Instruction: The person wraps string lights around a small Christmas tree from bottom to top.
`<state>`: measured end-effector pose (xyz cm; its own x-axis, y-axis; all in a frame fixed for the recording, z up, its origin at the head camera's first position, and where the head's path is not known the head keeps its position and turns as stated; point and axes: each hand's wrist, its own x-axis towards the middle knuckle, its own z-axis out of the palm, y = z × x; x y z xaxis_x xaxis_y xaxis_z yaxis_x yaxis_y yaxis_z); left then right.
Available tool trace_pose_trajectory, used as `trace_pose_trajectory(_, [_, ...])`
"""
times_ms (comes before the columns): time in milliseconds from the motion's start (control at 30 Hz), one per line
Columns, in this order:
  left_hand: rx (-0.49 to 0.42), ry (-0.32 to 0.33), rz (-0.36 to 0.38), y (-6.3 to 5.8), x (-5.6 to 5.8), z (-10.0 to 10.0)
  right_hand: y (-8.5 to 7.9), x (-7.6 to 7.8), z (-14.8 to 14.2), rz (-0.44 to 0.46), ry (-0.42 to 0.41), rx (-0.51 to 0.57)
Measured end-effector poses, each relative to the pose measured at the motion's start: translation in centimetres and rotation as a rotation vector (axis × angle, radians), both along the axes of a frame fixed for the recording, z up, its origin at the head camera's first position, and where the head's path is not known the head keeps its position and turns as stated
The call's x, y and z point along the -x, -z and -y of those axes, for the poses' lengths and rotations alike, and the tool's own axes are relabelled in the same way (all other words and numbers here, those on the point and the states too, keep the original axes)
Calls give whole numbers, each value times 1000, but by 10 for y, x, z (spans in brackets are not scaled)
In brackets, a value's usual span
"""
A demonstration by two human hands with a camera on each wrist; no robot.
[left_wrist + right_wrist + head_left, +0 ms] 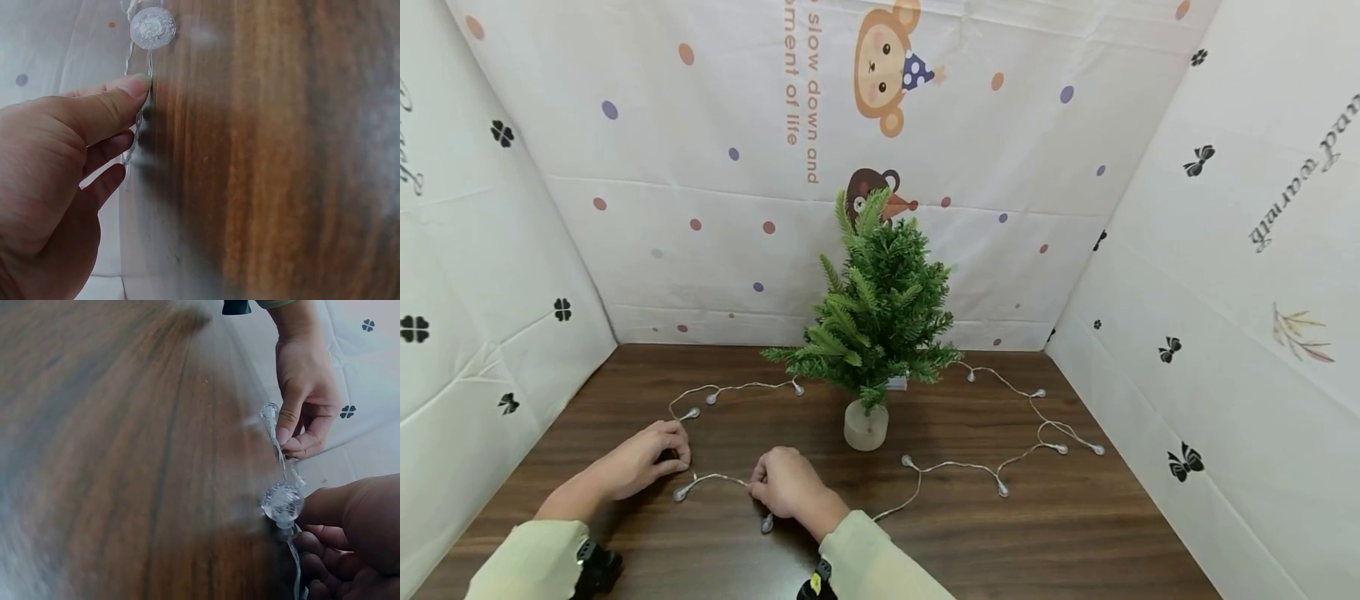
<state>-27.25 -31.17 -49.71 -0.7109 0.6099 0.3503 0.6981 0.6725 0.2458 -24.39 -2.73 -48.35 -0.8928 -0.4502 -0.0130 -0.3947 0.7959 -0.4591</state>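
A string of small clear bulbs on thin wire, the string lights [1003, 490], lies around a small artificial Christmas tree [883, 308] on a pale round base [865, 428]. At the left of the table, my left hand [651, 458] pinches the wire between thumb and fingers, just beside a clear bulb [153, 29]. My right hand [790, 483], left of the tree base and nearer the front, pinches another stretch of the wire with its fingers curled. A round bulb [283, 503] sits right by its thumb in the right wrist view.
The dark wooden table [1037, 542] ends at a patterned cloth wall [662, 258] behind, with more cloth on both sides. A small white box-like piece [897, 383] shows under the tree's lower branches. More wire runs along the right side.
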Motion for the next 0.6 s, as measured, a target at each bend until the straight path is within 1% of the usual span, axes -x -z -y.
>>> trace_pose_trajectory(100, [-12,-2,1,1,1,-1,-2,2,-5,56,15,79])
trace_pose_trajectory(200, [-37,4,6,0,2,-1,-5,4,-11,117,44,193])
trace_pose_trajectory(367, [-74,12,34,-3,1,-2,-9,10,-16,190,77,375])
trace_pose_trajectory(533, [-48,-41,92,-4,-2,-6,-3,14,-17,249,109,495])
trace_pose_trajectory(600, [-27,-53,90,-3,-2,-8,-1,14,-19,262,113,520])
